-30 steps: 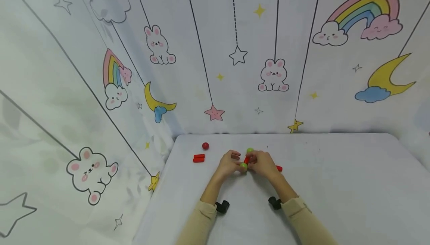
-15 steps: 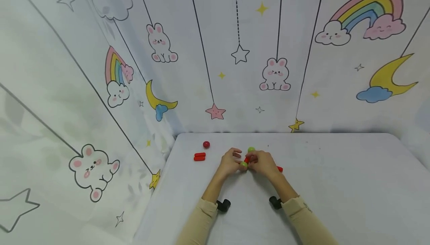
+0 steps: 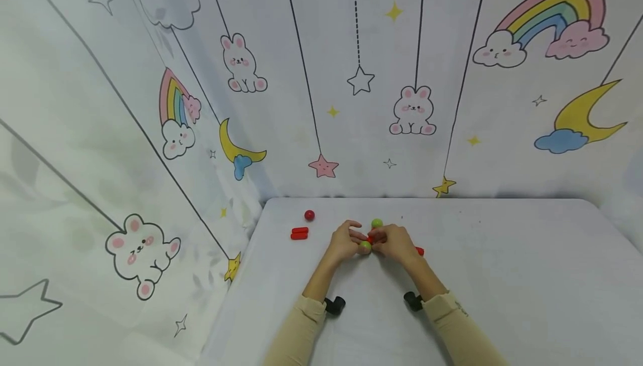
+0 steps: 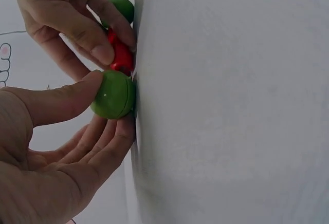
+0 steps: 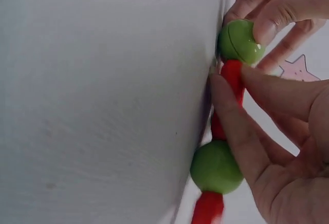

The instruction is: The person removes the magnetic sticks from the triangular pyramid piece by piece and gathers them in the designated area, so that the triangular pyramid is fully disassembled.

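Observation:
My left hand [image 3: 345, 241] pinches a green ball [image 4: 114, 95] low at the table surface, thumb on one side and fingers on the other. Facing it, my right hand [image 3: 396, 245] pinches a short red rod [image 5: 234, 80] between thumb and fingertip. The rod's end is right at the held ball. At the rod's other end sits a second green ball [image 5: 217, 167], with another red piece [image 5: 208, 207] in line beyond it. In the head view the right hand hides part of this row. A green ball [image 3: 377, 223] shows just behind the hands.
On the white table [image 3: 502, 277], two red rods [image 3: 300, 234] lie side by side to the left, with a red ball [image 3: 309, 215] behind them. A red end [image 3: 420, 251] pokes out right of the right hand. A patterned curtain [image 3: 281, 104] hangs behind.
The head view has shifted slightly. Both hands keep their grips in nearly the same place, and less of the red rod shows between them now.

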A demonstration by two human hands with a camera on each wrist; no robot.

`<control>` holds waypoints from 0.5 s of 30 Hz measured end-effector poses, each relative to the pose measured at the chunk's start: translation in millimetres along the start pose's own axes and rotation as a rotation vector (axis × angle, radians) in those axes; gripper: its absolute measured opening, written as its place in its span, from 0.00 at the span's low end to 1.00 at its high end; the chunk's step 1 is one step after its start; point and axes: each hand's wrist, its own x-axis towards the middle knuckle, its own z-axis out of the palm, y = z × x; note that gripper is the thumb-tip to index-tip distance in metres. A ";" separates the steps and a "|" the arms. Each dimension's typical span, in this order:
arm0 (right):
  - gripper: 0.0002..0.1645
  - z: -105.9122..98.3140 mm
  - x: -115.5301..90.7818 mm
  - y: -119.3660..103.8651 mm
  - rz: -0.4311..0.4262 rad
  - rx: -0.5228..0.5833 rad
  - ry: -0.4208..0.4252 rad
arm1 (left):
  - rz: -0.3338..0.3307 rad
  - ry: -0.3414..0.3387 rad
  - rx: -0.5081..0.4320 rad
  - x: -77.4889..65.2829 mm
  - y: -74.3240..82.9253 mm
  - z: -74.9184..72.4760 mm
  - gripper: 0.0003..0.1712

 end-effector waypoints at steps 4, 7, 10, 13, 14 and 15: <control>0.19 0.4 0.5 3.9 0.001 -0.013 -0.007 | 0.008 -0.003 -0.005 -0.2 1.6 -2.7 0.40; 0.19 0.4 0.8 4.1 0.001 -0.006 -0.012 | 0.007 0.016 -0.030 1.4 2.5 -7.5 0.40; 0.20 0.2 1.4 3.5 0.011 0.011 -0.019 | -0.008 0.047 -0.060 3.2 2.5 -14.4 0.38; 0.20 -0.2 2.2 3.5 0.032 0.026 -0.024 | -0.023 0.086 -0.085 5.6 0.8 -22.7 0.37; 0.20 -0.5 2.3 3.1 0.039 0.030 -0.026 | -0.027 0.099 -0.087 6.4 0.0 -25.6 0.36; 0.20 -0.7 2.4 3.0 0.043 0.034 -0.028 | -0.029 0.114 -0.090 7.2 -0.9 -28.6 0.36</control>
